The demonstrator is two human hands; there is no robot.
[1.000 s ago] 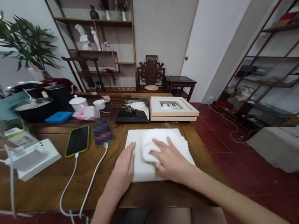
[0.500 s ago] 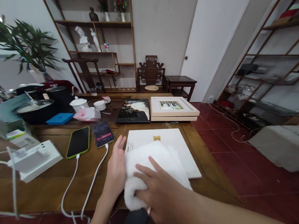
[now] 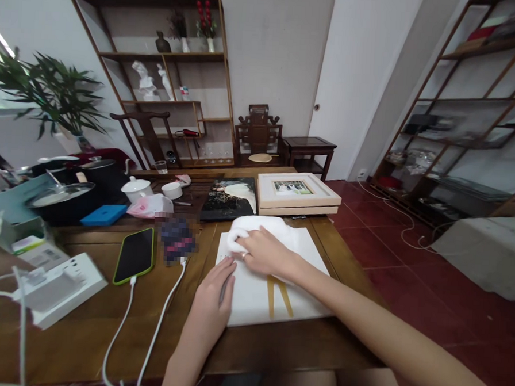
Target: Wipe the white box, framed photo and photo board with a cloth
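Note:
A white panel [image 3: 252,299] lies flat on the table before me. Two gold strips [image 3: 280,298] run along its near half. On its far part is a fluffy white towel [image 3: 277,226], bunched up and rolled at its left end. My right hand [image 3: 261,251] has its fingers closed on the towel and presses it against the panel; a ring shows on one finger. Along the left edge of the panel rests my left hand [image 3: 215,289], its fingers stretched out and touching the surface. The panel's far edge is covered by the towel, and my right forearm crosses its right side.
Behind the panel lie a dark photo panel [image 3: 229,200] and stacked pale picture frames [image 3: 300,202]. To the left are a green-cased phone [image 3: 135,256], another phone [image 3: 177,240] on a white cable [image 3: 158,326], a white box [image 3: 69,287], a blue box [image 3: 104,214] and pots [image 3: 63,197].
My right hand has pushed the towel away from me to the panel's far side, uncovering the near part and gold strips. My left hand now lays its fingers over the left edge.

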